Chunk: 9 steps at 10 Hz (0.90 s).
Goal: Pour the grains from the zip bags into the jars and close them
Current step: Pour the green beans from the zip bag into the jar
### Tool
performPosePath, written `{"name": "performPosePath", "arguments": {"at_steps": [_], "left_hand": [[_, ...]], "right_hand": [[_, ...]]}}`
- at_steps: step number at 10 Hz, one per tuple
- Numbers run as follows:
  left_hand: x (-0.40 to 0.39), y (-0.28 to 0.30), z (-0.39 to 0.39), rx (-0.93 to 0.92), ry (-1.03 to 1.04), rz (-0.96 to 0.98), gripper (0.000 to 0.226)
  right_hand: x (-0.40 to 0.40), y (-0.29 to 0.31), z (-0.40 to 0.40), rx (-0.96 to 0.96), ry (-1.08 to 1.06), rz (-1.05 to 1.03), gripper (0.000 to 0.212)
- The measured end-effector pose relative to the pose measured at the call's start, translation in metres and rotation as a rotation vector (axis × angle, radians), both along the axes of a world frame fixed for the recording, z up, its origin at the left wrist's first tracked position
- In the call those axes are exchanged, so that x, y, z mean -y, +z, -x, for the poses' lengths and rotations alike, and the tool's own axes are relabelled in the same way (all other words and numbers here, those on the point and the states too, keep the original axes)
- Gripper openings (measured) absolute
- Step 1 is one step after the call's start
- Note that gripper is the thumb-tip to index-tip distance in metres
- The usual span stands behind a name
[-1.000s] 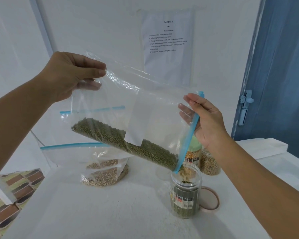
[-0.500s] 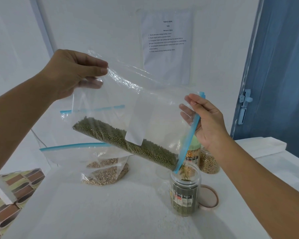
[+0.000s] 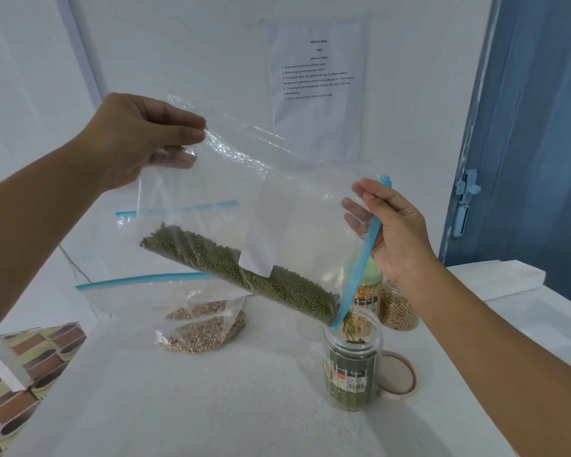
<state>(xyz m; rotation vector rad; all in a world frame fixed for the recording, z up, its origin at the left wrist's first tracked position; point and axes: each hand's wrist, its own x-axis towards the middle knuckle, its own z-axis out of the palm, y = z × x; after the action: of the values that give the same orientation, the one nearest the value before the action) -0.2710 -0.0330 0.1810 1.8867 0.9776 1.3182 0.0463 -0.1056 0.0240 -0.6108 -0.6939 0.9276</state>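
The zip bag (image 3: 244, 199) hangs tilted over the white surface (image 3: 211, 390) — left hand (image 3: 136, 136) pinching its raised far corner, right hand (image 3: 396, 232) pinching the blue zip edge, green grains sliding into the open jar (image 3: 351, 367) below. Keep the mouth narrow and centred; a second bag (image 3: 178, 311) lies left, two filled jars (image 3: 398, 308) crowd just behind, the lid (image 3: 406, 380) beside.

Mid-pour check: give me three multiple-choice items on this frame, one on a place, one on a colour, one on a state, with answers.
1. Where is the loose lid?
A. on the open jar
B. on the table beside that jar
C. in the right hand

2. What colour is the zip strip of the held bag?
A. blue
B. red
C. yellow

3. What state is the held bag in?
A. lying flat
B. sealed upright
C. tilted, mouth at the jar

Answers: B, it lies right of the jar; A, the strip is blue; C, the left hand raises its bottom corner.
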Motion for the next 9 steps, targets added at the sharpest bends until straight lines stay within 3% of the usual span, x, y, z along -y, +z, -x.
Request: {"name": "performPosePath", "arguments": {"at_steps": [9], "left_hand": [[0.0023,0.0035,-0.0033,0.003,-0.013,-0.016,0.026]], "right_hand": [[-0.0009,0.0004,-0.0008,-0.015,-0.004,-0.004,0.019]]}}
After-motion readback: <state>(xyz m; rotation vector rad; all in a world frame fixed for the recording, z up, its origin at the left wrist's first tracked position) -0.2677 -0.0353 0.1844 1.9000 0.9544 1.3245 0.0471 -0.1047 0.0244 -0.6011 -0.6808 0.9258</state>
